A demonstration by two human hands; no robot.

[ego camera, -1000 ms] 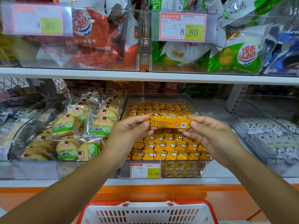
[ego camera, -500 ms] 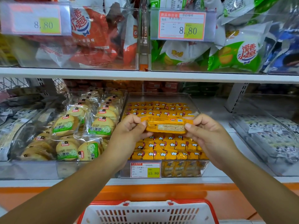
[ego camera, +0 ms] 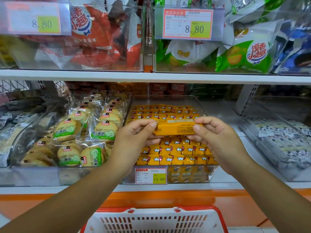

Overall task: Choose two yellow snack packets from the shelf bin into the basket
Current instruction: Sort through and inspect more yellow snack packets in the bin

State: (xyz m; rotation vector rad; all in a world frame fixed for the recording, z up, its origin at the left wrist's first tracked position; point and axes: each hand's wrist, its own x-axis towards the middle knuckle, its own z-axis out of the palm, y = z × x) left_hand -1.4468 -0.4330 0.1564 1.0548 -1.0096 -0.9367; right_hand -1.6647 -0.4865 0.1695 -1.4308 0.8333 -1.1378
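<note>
Below the bin (ego camera: 168,98), the basket (ego camera: 151,222) was cut off at the frame's edge. Over the bin's front rows, the left hand (ego camera: 134,140) and right hand (ego camera: 217,140), arms outstretched, each pinched one end of a yellow packet (ego camera: 175,128), fingers curled and hiding its tips. Its long axis ran level, left to right, print unreadable.

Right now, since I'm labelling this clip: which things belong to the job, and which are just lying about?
Job: yellow packet, pinched by left hand and right hand; bin of yellow packets; basket.
Lying about: round biscuit packs; red bags; green bags.
</note>
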